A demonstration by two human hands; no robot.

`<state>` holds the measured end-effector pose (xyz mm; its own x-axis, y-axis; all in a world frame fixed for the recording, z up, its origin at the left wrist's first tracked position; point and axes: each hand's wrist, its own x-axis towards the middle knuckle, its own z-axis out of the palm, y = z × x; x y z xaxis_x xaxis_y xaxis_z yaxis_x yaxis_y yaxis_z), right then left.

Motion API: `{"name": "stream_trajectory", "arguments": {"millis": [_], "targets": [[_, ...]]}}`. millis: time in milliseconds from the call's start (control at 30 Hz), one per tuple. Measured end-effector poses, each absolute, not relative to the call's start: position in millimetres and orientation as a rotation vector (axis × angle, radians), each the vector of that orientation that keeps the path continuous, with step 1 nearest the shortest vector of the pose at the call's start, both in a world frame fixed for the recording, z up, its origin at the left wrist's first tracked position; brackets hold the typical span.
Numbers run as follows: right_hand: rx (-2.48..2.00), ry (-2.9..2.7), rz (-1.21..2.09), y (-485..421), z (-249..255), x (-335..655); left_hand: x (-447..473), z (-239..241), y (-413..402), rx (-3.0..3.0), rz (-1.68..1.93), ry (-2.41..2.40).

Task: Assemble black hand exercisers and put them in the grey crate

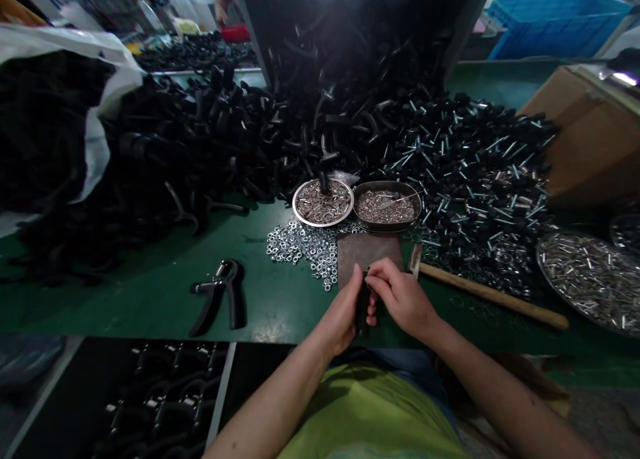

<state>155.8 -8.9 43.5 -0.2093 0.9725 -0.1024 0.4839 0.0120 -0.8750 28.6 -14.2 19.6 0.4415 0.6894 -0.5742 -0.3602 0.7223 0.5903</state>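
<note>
My left hand (344,313) is wrapped around a black handle (362,317), held upright over the front edge of the green bench. At the handle's top, the fingertips of my right hand (404,300) are pinched together; whatever lies between them is too small and covered to name. Just beyond both hands lies a flat metal plate (369,251). A hand grip strengthener (236,295) with a spring at its top rests on the bench to the left. Beside my right hand is a hammer (490,293) with a wooden handle.
Loose nuts (305,247) lie behind the plate, near a round dish (295,209) and an oval tin (420,212) of small metal parts. Black handles (200,139) pile up at left; knobbed bolts (450,152) heap at right. A cardboard box (585,132) and a tray of pins (595,279) stand further right.
</note>
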Motion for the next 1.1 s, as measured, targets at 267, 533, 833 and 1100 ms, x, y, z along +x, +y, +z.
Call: {"name": "stream_trajectory", "arguments": {"millis": [267, 533, 833, 1100], "targets": [[-1.406, -1.670, 1.243, -9, 35, 164, 24, 17, -23, 0.836, 0.640, 1.049], [-1.885, -2.135, 0.256, 27, 27, 269, 10, 23, -18, 0.538, 0.578, 0.923], [-1.948, -2.210, -0.063, 33, 15, 296, 10, 13, 1, 0.072, 0.795, 0.875], [-1.202, -2.030, 0.487, -7, 66, 207, 14, 14, 5, -0.035, 0.927, 0.747]]}}
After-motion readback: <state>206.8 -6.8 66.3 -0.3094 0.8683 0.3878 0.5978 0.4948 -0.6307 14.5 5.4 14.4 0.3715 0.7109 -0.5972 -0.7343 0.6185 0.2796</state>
